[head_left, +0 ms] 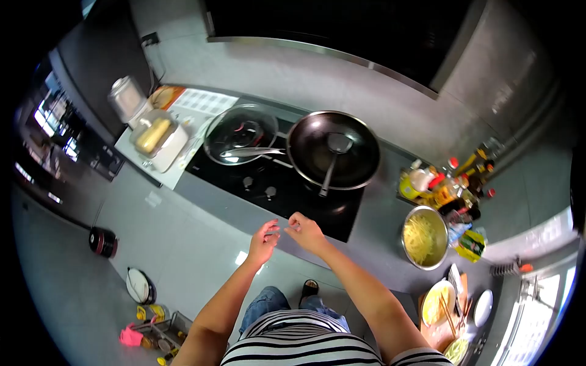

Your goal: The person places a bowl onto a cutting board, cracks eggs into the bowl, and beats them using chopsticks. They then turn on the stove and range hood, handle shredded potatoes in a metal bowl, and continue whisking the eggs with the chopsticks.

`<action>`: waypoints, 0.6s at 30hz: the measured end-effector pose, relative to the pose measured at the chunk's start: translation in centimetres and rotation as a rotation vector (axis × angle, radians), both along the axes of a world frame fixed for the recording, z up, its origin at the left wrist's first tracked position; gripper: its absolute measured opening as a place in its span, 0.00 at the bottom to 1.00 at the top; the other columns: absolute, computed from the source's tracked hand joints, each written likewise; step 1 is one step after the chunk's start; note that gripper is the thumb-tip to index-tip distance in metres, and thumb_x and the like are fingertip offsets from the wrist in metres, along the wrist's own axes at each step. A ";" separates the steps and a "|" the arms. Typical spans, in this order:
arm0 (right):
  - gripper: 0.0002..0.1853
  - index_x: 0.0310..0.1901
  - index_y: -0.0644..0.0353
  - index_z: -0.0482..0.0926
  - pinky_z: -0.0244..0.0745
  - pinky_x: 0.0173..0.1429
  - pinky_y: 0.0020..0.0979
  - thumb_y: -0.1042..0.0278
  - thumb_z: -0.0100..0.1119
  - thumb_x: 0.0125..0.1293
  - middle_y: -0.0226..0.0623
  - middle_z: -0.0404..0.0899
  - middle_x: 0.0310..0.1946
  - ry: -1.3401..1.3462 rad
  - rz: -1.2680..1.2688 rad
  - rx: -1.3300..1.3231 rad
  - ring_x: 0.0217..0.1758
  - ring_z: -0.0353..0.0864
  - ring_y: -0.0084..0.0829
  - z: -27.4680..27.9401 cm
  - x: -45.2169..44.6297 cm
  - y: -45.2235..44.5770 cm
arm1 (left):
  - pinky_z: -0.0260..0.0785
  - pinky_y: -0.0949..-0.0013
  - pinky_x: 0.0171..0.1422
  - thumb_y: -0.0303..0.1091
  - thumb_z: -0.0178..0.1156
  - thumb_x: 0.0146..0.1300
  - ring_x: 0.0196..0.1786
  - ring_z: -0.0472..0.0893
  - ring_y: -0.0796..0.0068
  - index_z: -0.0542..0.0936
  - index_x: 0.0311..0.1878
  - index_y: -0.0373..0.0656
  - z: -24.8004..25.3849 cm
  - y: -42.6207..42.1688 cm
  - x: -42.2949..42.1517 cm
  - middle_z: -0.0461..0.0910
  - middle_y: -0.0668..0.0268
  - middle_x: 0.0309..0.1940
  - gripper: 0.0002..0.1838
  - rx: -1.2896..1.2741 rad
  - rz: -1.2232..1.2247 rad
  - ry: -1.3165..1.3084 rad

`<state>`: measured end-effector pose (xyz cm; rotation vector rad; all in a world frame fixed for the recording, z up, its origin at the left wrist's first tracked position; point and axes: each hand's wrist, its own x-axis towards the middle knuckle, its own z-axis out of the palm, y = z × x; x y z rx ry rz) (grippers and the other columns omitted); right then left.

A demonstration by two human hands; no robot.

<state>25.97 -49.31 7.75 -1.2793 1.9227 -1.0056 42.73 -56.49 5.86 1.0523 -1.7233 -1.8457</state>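
My left hand is raised over the front edge of the counter, its fingers apart and holding nothing. Close beside it on the right is my right hand, with bent fingers and thumb near each other; whether something small is between them cannot be made out. Both hands are in front of the black cooktop. A dark wok with a spatula lying in it sits on the right burner. On the left burner rests a glass lid.
A metal bowl of pale shreds stands on the right counter, beside bottles. Farther front are a plate of yellow food and chopsticks on a board. A white container sits at the left. A range hood edge hangs above.
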 end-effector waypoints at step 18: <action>0.16 0.42 0.53 0.80 0.78 0.48 0.38 0.50 0.54 0.66 0.43 0.82 0.41 0.624 -0.100 0.616 0.46 0.83 0.42 -5.7 2.1 -19.7 | 0.69 0.75 0.45 0.28 0.56 0.65 0.43 0.76 0.82 0.68 0.65 0.47 -4.3 -17.0 1.8 0.75 0.65 0.53 0.24 0.093 -0.128 0.063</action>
